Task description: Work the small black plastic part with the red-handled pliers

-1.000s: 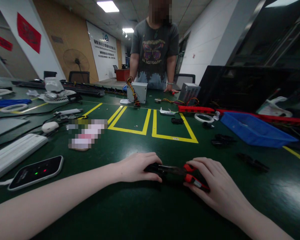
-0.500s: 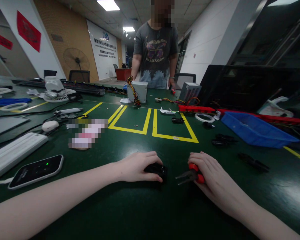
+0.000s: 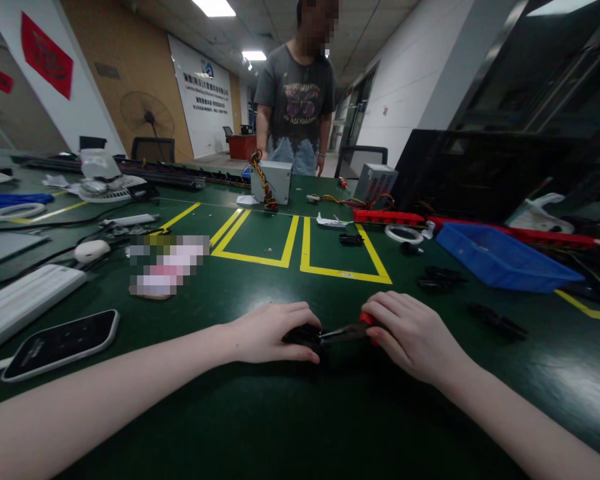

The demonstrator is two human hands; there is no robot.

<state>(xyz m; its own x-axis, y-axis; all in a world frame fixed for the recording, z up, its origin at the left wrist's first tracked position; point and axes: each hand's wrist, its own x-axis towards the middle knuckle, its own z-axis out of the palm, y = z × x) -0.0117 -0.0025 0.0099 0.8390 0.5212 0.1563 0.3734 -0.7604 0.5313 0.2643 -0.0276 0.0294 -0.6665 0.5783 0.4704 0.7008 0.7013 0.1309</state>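
- Black part (image 3: 300,335) sits low over the near surface (image 3: 260,420), mostly covered by the left hand (image 3: 277,333), its right end showing.
- Pliers (image 3: 344,332) lie in line with it from the right, nose at that end; whether they grip anything there is too dark to tell.
- A likely trouble is the nose slipping off, if its bite is shallow or askew; it could then scratch the part or nip the left thumb. A hard pull or twist might crack the part or drag it from a loose hold.
- Left fingers curve over the far side, thumb along the near side, parted only by the part's thickness and holding it between them.
- The right hand (image 3: 405,330) has its fingers curled snugly round the red handles; how far those are squeezed is hidden.
- Beyond, a dark piece (image 3: 351,239) lies inside yellow tape (image 3: 347,274); to the right are dark clips (image 3: 439,278) and a blue tray (image 3: 500,275).
- Across the surface stand a grey box (image 3: 279,183) and a person (image 3: 296,100).
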